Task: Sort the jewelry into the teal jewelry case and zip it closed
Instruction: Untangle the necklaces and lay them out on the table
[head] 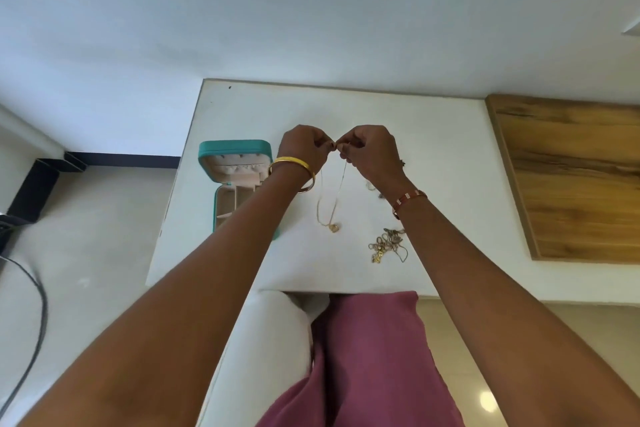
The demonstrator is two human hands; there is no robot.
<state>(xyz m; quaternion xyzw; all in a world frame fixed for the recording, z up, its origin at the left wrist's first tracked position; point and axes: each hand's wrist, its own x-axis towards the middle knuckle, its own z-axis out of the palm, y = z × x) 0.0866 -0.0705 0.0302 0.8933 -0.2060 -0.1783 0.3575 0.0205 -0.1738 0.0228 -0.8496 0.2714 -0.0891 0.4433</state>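
thin gold necklace [330,199], small pendant — clasp perhaps unfastened

No lettering, label, brand mark or number can be read anywhere in the head view. The open teal zip-around jewelry case [235,149], to the left of the fingers, shows plain outer walls and a plain cream lining. The small gold pendant [334,227] hanging below the fingertips is too small to show any engraving.

Both bare arms reach toward twelve o'clock, wrists raised. The left hand [304,146] and right hand [369,149] meet fingertip to fingertip, fingers curled, pinching.
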